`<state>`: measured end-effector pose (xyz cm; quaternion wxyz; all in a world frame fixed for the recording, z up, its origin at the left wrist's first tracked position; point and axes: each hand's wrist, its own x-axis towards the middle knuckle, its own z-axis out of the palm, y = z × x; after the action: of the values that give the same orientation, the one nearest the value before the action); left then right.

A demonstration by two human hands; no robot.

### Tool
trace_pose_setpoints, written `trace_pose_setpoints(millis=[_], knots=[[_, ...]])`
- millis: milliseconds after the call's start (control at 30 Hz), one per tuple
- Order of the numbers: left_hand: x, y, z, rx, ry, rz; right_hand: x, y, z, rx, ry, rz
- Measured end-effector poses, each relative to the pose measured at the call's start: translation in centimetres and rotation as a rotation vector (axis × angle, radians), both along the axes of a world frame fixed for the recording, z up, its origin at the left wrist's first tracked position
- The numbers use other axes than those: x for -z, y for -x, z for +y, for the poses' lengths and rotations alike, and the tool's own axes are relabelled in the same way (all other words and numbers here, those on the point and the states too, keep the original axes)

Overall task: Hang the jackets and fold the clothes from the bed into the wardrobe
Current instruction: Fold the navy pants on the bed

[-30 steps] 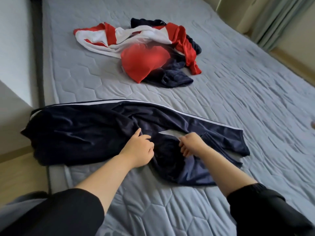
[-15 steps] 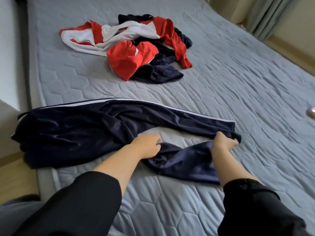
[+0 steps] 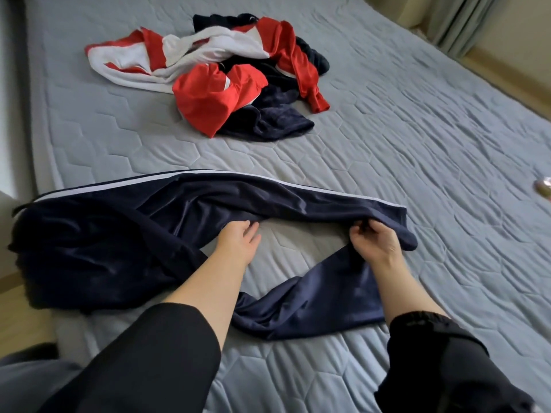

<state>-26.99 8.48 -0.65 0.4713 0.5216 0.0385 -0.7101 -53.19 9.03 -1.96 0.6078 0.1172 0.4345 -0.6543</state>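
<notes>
Navy track trousers (image 3: 119, 234) with a white side stripe lie across the near part of the grey quilted bed (image 3: 417, 144), waist end hanging over the left edge. The far leg lies straight; the near leg curves toward me. My right hand (image 3: 375, 239) pinches the cuff ends of the legs at the right. My left hand (image 3: 241, 242) lies flat with straight fingers on the mattress in the gap between the legs, fingertips touching the far leg. Farther up the bed sits a heap of red, white and navy jackets (image 3: 220, 73).
The floor (image 3: 12, 293) shows beside the bed's left edge. Curtains (image 3: 459, 22) hang at the top right above a strip of floor. A small shiny object (image 3: 543, 186) lies at the right edge of the mattress.
My right hand has carried the near leg's cuff rightward and up to the far leg's cuff. My left hand opened from a fist on the fabric and now lies flat between the legs.
</notes>
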Motion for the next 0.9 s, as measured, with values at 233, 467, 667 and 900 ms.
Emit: trace_pose_setpoints(millis=[233, 467, 667, 900], knots=[[-0.5, -0.5, 0.3, -0.019, -0.039, -0.022, -3.0, 0.7, -3.2, 0.016, -0.1, 0.325], [0.5, -2.1, 2.3, 0.333, -0.194, -0.361, -0.5, 3.2, -0.5, 0.069, -0.717, 0.824], [0.4, -0.8, 1.9, 0.848, -0.224, -0.719, 2.3, 1.4, 3.8, -0.365, -0.696, 1.357], [-0.7, 0.3, 2.7, 1.561, -0.009, -0.908, 2.3, 1.7, 5.6, -1.063, -0.732, 1.623]])
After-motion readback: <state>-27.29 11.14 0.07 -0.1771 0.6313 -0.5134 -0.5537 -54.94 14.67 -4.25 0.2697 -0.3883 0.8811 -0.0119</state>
